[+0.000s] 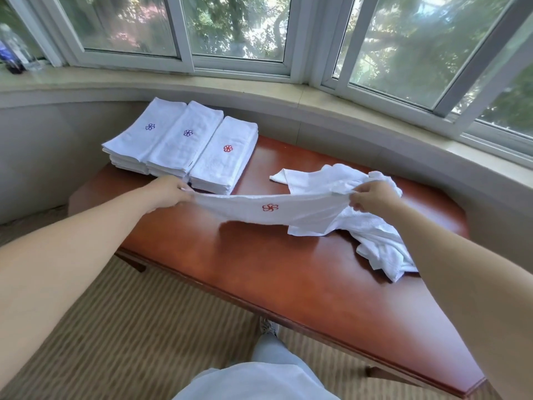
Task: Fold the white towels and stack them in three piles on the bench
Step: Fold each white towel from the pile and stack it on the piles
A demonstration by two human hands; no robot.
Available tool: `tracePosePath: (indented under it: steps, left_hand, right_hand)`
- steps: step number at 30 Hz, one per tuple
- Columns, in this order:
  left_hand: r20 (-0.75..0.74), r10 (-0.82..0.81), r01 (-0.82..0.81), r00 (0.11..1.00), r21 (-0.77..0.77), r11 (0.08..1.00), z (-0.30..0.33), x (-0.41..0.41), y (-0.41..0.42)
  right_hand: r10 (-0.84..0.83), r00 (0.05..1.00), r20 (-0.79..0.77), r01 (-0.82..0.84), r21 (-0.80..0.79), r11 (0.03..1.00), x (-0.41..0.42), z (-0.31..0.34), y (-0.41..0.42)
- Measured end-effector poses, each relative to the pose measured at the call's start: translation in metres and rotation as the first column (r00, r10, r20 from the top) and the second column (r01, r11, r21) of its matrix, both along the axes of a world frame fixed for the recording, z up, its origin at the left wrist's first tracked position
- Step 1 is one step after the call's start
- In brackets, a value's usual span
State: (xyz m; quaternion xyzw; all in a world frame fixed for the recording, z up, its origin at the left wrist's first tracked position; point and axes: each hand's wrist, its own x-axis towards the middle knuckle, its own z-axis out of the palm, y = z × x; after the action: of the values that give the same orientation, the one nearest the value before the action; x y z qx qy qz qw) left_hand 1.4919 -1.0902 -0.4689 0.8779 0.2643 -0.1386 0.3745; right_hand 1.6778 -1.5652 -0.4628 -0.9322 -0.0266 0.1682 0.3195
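Note:
A white towel (pixel 259 210) with a red flower mark is stretched flat above the red-brown bench (pixel 259 269). My left hand (pixel 170 192) pinches its left end and my right hand (pixel 372 196) pinches its right end. Three piles of folded white towels stand side by side at the bench's far left: the left pile (pixel 144 134) and middle pile (pixel 184 140) show blue flower marks, the right pile (pixel 223 157) a red one. A loose heap of unfolded white towels (pixel 372 241) lies on the bench's right side, partly under the held towel.
A curved stone window ledge (pixel 259 90) and windows run behind the bench. Striped carpet (pixel 129 327) lies below. My leg and a shoe (pixel 268 327) show at the bench's near edge. Dark items (pixel 14 62) sit on the ledge at far left.

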Motion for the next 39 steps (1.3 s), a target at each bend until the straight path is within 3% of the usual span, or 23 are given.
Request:
tracePosePath:
  steps: [3, 6, 9, 13, 15, 18, 20, 22, 27, 39]
  left_hand:
    - [-0.321, -0.154, 0.085, 0.934, -0.22, 0.972, 0.012, -0.003, 0.007]
    - [-0.383, -0.174, 0.031, 0.907, -0.352, 0.935, 0.028, 0.007, 0.014]
    - [-0.365, -0.075, -0.08, 0.928, -0.391, 0.917, 0.035, 0.025, 0.015]
    - [-0.323, 0.122, -0.245, 0.938, -0.375, 0.894, 0.013, 0.054, 0.014]
    - [-0.284, 0.215, -0.31, 0.934, -0.351, 0.883, -0.014, 0.07, 0.011]
    - [-0.141, 0.455, -0.472, 0.879, -0.383, 0.794, -0.076, 0.087, -0.001]
    - [-0.114, 0.527, -0.524, 0.842, -0.398, 0.753, -0.121, 0.088, -0.014]
    - [-0.207, 0.473, -0.516, 0.856, -0.381, 0.767, -0.162, 0.078, -0.028]
    - [-0.397, 0.24, -0.342, 0.886, -0.209, 0.916, -0.229, 0.025, -0.048]
    - [-0.312, 0.048, -0.081, 0.949, -0.092, 0.992, -0.266, -0.072, -0.086]
  right_hand:
    - [0.04, 0.99, -0.136, -0.046, -0.04, 0.998, 0.0, 0.002, -0.012]
    - [-0.034, 0.994, -0.105, 0.04, 0.054, 0.998, 0.006, 0.009, -0.013]
    - [-0.081, 0.992, -0.095, 0.093, 0.137, 0.986, 0.021, 0.011, -0.004]
    - [-0.182, 0.98, -0.084, 0.192, 0.128, 0.973, 0.048, -0.01, 0.02]
    - [-0.196, 0.977, -0.084, 0.207, 0.142, 0.968, 0.067, -0.038, 0.037]
    - [-0.168, 0.957, -0.235, 0.218, 0.207, 0.954, 0.083, -0.092, 0.068]
    - [-0.114, 0.952, -0.283, 0.169, 0.176, 0.97, 0.076, -0.129, 0.085]
    - [-0.046, 0.939, -0.34, 0.096, 0.131, 0.987, 0.058, -0.163, 0.097]
    - [0.024, 0.846, -0.533, 0.034, 0.099, 0.995, 0.0, -0.218, 0.111]
    - [0.371, 0.694, -0.617, -0.385, 0.117, 0.915, -0.11, -0.248, 0.172]
